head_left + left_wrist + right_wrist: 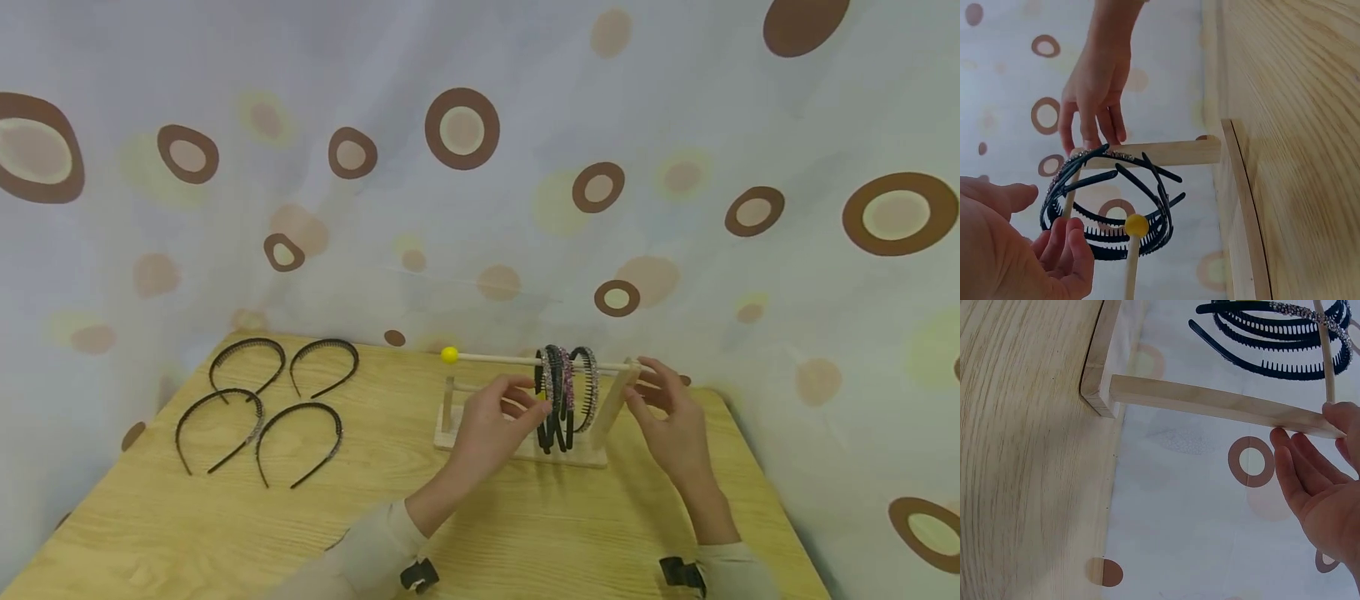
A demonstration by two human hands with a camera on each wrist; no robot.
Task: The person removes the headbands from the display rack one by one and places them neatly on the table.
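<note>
My left hand (pixel 491 421) is at the left side of several dark toothed headbands (pixel 557 396), some with glittery stones, hanging on the rod of a wooden headband stand (pixel 517 454). Its thumb and fingers are spread apart, fingertips right at the bands in the left wrist view. At the stand's right end, my right hand (pixel 671 421) holds the top of the upright post (pixel 1210 403), with the thumb by the rod and the other fingers against the post's outer side. A yellow ball (pixel 449 356) caps the rod's left end.
Towards the left of the wooden table (pixel 390 492) lie more headbands: two at the back (pixel 247 342), (pixel 326 343), and two in front (pixel 217 396), (pixel 300 408). A patterned curtain (pixel 480 208) hangs behind the table and along its sides.
</note>
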